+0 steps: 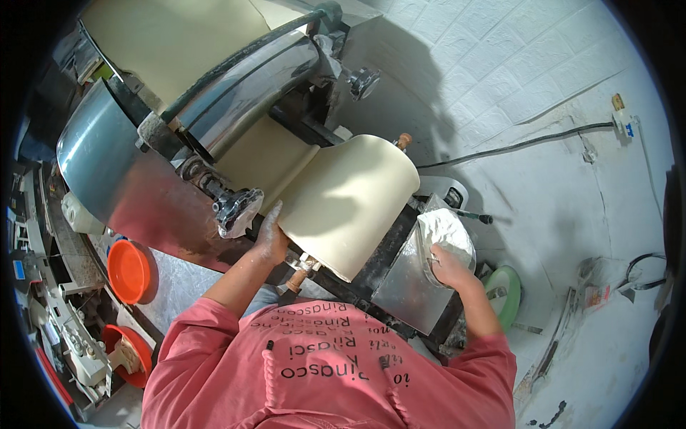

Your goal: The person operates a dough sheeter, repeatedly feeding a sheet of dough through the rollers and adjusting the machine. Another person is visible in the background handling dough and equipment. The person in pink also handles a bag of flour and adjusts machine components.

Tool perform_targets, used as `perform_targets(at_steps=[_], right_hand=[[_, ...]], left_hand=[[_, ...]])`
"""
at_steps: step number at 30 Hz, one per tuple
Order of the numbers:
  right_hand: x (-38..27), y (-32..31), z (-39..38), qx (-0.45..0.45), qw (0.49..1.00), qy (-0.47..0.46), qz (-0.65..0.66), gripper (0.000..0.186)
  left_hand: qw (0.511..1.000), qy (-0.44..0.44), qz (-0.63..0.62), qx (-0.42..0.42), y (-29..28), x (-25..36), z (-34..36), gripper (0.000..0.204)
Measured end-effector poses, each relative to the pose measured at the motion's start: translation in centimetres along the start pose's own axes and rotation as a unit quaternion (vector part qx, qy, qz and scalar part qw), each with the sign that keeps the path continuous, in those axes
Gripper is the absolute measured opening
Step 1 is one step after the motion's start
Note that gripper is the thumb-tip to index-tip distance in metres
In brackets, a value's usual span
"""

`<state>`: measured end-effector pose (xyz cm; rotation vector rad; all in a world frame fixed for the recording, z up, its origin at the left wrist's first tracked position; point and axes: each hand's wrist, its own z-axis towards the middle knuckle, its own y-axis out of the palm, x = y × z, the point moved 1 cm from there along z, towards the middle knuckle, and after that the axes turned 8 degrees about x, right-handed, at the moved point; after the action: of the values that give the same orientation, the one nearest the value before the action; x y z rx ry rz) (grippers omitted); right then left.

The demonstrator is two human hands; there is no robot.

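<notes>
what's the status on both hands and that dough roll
Left hand flat on dough roll edge. Right hand in flour bowl. Nothing blocking roll.

1. A white brick-patterned wall (500, 64) is filling the upper right, catching bright light with a soft shadow across it.
2. A black cable (514, 146) is running along the wall to a small plug fitting (623, 121).
3. Two orange basins (128, 270) are sitting low on the left beside cluttered metal racks (64, 336).
</notes>
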<state>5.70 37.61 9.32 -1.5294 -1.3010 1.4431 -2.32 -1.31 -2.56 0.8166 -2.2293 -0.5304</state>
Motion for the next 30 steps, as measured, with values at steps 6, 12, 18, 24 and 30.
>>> perform_targets(at_steps=[6, 12, 18, 24, 30], right_hand=[[-1.5, -3.6, 1.1, 0.037, 0.865, 0.377, 0.330, 0.015], [-13.7, 0.2, 6.7, 0.309, 0.917, -0.104, 0.230, 0.027], [-18.7, 0.8, 14.4, 0.145, 0.964, -0.212, -0.070, 0.045], [-19.1, -1.9, 18.8, -0.015, 0.966, -0.210, -0.152, 0.046], [-24.2, 2.9, 10.9, 0.165, 0.906, -0.389, -0.043, 0.042]], left_hand=[[0.981, -0.069, -0.086, -0.160, -2.4, -3.1, 2.2, 0.045], [0.962, -0.171, -0.168, -0.131, 1.4, -2.4, -0.6, 0.041], [0.995, -0.020, 0.065, 0.074, 2.4, 0.1, -2.6, 0.051], [0.996, 0.059, 0.063, 0.035, 2.8, 3.0, -4.3, 0.052], [0.935, 0.244, 0.218, -0.136, -0.6, -2.1, 1.5, 0.042]])
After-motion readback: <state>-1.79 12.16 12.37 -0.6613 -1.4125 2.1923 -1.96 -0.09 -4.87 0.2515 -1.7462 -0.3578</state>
